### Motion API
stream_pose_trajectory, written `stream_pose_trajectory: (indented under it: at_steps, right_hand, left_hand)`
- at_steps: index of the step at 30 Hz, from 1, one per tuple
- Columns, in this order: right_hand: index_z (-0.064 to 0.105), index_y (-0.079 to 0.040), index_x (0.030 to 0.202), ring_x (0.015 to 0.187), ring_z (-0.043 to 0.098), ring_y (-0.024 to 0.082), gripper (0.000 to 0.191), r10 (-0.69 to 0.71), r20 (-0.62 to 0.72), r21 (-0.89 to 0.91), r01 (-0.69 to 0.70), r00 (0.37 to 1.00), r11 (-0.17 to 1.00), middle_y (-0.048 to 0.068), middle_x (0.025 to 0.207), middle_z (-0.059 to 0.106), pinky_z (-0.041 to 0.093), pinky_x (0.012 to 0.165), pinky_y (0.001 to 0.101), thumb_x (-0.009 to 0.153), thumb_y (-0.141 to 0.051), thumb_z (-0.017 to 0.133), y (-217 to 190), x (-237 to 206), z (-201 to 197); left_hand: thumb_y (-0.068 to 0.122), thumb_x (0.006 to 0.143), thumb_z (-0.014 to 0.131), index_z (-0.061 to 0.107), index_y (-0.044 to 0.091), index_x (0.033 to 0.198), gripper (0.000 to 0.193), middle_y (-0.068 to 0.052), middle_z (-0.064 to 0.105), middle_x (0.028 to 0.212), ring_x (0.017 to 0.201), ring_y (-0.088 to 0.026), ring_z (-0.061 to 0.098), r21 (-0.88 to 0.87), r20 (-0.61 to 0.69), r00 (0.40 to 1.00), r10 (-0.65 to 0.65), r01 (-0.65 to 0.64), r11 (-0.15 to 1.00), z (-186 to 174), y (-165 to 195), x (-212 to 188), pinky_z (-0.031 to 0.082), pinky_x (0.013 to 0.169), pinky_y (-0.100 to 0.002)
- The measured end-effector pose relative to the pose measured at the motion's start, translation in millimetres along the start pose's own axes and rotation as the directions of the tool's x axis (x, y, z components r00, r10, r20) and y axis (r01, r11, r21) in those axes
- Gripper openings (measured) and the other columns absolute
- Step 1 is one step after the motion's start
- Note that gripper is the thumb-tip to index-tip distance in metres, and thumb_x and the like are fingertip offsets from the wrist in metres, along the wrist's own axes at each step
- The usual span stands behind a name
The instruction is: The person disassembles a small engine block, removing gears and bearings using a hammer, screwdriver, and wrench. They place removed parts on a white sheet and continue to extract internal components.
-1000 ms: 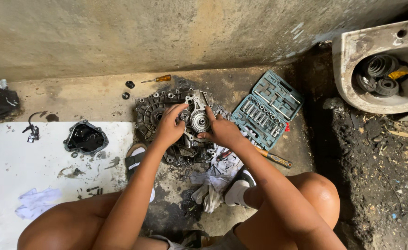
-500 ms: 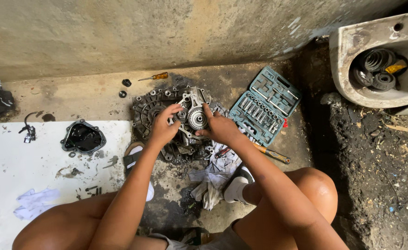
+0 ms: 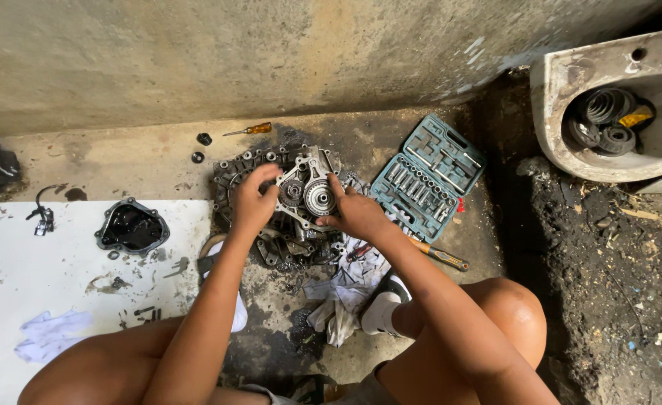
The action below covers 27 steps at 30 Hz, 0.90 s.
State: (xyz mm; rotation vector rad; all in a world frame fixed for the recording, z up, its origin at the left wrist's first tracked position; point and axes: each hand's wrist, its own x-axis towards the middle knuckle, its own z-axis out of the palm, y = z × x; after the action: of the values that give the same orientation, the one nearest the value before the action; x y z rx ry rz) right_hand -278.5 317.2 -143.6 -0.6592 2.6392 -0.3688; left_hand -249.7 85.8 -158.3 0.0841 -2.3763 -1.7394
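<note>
A greasy metal gearbox housing (image 3: 230, 176) lies on the concrete floor in front of me. On top of it sits a lighter metal plate with gears and round bearings (image 3: 306, 191). My left hand (image 3: 252, 201) grips the plate's left edge. My right hand (image 3: 355, 214) holds its right side, fingers against a round bearing. Both forearms reach forward from my bent knees at the bottom of the head view.
An open teal socket set case (image 3: 427, 174) lies right of the housing, a hammer (image 3: 437, 255) below it. White rags (image 3: 346, 289) lie by my feet. A black cover (image 3: 130, 227) rests on a white sheet (image 3: 16, 277). A screwdriver (image 3: 248, 130) lies near the wall. A broken basin (image 3: 564, 150) holds rubber parts.
Both hands have stayed on the gear plate, shifting slightly on its edges. The view has tilted a little; nothing else has moved.
</note>
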Motion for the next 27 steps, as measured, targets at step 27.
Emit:
stream_pose_trajectory:
  at_steps: [27]
  right_hand:
    - [0.014,-0.004,0.161,0.099,0.068,0.048,0.118,0.018,0.031,-0.004,-0.018,0.999,1.0,0.035,0.117,0.063,0.056,0.084,0.051,0.08,-0.067,0.072,-3,0,-4]
  left_hand:
    - [-0.001,0.08,0.065,0.066,0.005,0.129,0.05,-0.016,0.07,0.128,0.105,-0.029,0.069,0.191,0.146,0.98,0.139,-0.166,0.968,9,-15,-7,0.057,0.087,-0.037]
